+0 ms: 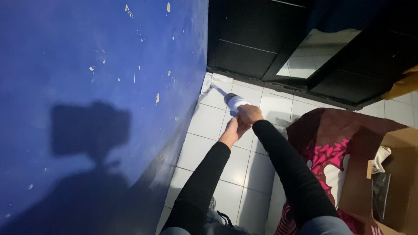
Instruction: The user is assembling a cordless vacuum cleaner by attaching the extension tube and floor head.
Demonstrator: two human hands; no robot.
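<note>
Both hands are reaching forward over the tiled floor (204, 130) beside the blue wall (87, 65); the right hand (249, 114) is curling shut around the near end of a mop (233, 101), its fingers wrapping the white ribbed grip; the left hand (232, 129) is sitting just behind and below it, pressing against the right wrist, and whether it is closing on the handle itself cannot be told; the mop's shaft is slanting away from the hands toward the corner, where its pale head (208, 82) is lying on the floor against the foot of the wall and near the dark cabinet (248, 43); both arms are wearing black sleeves (278, 156); a shadow of a head with a boxy shape on it is falling across the blue wall, whose paint is flaking in small pale spots; to the right, a cloth (326, 152) in maroon with pink and white patterns is lying over the floor, touching a cardboard box (392, 182) that is standing open at the picture's edge; a mirror panel (309, 56) in the dark cabinet is reflecting white tiles.
</note>
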